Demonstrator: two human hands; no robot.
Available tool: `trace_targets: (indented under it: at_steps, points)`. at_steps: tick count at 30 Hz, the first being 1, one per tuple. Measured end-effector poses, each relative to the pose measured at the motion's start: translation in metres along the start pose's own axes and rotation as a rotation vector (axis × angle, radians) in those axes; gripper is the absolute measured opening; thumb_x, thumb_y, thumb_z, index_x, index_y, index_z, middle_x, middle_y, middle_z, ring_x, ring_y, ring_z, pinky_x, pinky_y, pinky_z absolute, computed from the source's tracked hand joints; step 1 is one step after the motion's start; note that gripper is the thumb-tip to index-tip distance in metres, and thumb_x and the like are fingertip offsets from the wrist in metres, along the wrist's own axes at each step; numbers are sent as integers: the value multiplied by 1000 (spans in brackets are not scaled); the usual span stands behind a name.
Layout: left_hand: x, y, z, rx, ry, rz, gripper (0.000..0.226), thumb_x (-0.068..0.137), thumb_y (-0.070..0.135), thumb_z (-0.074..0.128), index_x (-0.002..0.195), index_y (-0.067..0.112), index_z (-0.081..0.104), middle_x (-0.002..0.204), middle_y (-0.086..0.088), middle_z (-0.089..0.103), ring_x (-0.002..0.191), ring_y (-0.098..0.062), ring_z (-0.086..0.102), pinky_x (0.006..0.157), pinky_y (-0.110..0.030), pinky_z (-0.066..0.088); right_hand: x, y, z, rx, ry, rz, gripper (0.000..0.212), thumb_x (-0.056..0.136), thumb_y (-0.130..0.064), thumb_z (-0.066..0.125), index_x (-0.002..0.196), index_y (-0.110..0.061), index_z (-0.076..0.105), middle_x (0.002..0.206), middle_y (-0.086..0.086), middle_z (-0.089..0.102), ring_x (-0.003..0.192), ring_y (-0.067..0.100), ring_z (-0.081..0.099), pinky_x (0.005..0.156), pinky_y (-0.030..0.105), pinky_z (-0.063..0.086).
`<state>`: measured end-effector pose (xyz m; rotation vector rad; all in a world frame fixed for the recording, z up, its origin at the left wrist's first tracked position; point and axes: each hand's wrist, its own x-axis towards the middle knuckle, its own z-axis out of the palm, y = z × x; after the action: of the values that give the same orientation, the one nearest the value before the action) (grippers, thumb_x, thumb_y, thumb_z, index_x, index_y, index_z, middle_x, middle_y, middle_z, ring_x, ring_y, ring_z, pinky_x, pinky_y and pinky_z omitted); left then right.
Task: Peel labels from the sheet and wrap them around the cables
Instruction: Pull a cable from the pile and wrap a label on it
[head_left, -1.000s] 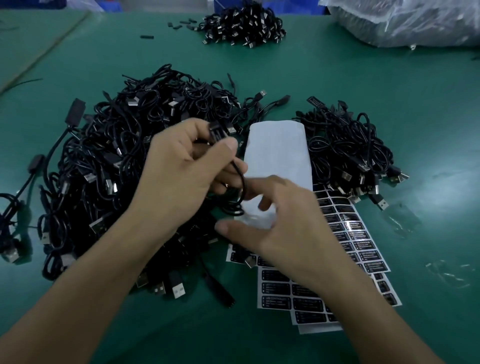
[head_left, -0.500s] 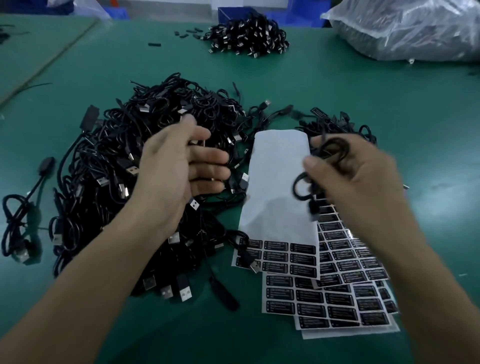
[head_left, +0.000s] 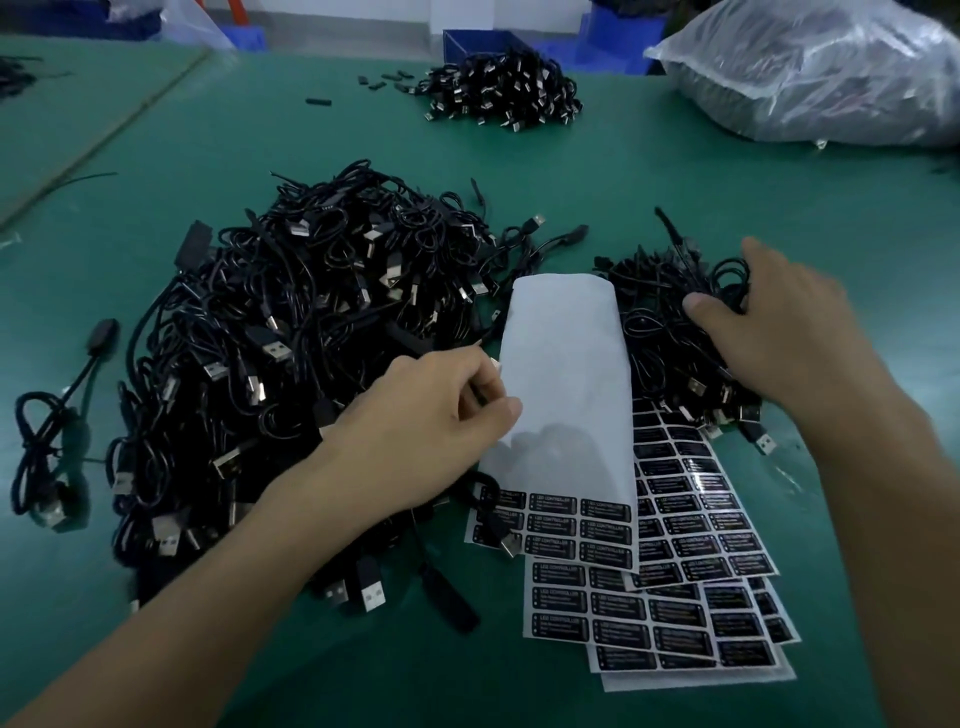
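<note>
Left hand (head_left: 426, 421) curled at right edge of big cable pile (head_left: 291, 332), touching the label sheet (head_left: 566, 374); can't tell if it pinches a cable. Right hand (head_left: 779, 338) lies open on small pile (head_left: 665, 332) at right, likely done ones. Sheet mostly bare, few labels (head_left: 576, 525) left, fuller sheets (head_left: 675, 613) beneath. Lots remaining.

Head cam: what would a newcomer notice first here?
A big tangled heap of black USB cables left of centre dominates the green table. Right of it a long white label sheet, bare except for black labels at its near end, lies over fanned full sheets. The left hand is at that sheet's left edge, and the right hand rests on a smaller cable pile.
</note>
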<state>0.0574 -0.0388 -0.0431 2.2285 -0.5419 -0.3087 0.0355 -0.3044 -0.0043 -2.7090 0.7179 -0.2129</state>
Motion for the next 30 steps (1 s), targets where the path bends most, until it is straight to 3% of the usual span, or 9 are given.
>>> trace_targets:
  at_steps: [6,10,14,17,19,21,25,27,30]
  points:
    - [-1,2,2,27,60,27,14,92,43,64,83,33,63,73,16,68,65,1,62,67,-35,58,-19,-2,9,16,162,-140,60,95,-26,64,150,-23,43,141,21,48,130,43,40,107,49,34]
    - [-4,4,0,75,145,62,13,92,40,64,82,32,64,70,13,67,62,-4,61,64,-36,57,-35,-5,19,99,304,-173,53,93,-29,65,144,-25,50,143,11,47,130,35,39,106,40,29]
    - [-5,7,-6,487,366,195,11,95,38,61,86,32,63,77,17,62,75,-7,57,60,-30,50,-56,-15,39,239,370,-243,31,94,-27,64,124,-21,66,122,5,59,116,27,48,87,17,20]
    - [-3,2,-18,674,519,228,9,95,26,66,101,22,71,96,1,69,94,-22,58,73,-36,49,-67,-24,58,308,303,-295,22,95,-23,63,113,-17,72,104,0,66,102,21,57,84,22,31]
    - [-1,-5,-26,797,532,90,26,93,29,66,117,17,69,118,-8,65,111,-32,56,90,-48,46,-73,-28,69,353,274,-326,17,94,-19,64,108,-16,74,95,-4,64,93,19,59,82,26,39]
    - [-2,-9,-33,899,522,-51,41,91,37,66,124,14,65,134,-14,57,122,-39,50,98,-54,41,-75,-28,77,362,249,-344,14,93,-17,65,104,-15,74,88,-7,62,88,16,56,80,27,42]
    - [-4,-7,-38,901,492,-148,45,90,35,69,129,13,60,141,-17,50,126,-45,47,98,-58,39,-74,-23,82,390,263,-334,12,92,-15,67,100,-16,75,79,-12,57,79,14,55,74,27,44]
    - [-4,-7,-38,856,482,-98,39,91,21,69,128,13,60,139,-16,51,121,-45,51,94,-57,43,-74,-21,82,406,279,-328,11,92,-16,67,99,-17,74,78,-12,57,76,15,55,72,29,46]
    - [-5,-6,-38,702,505,57,39,87,-3,65,124,10,61,132,-14,53,109,-39,56,76,-49,49,-74,-21,82,405,293,-342,10,91,-16,67,98,-18,74,76,-13,57,74,15,55,71,30,46]
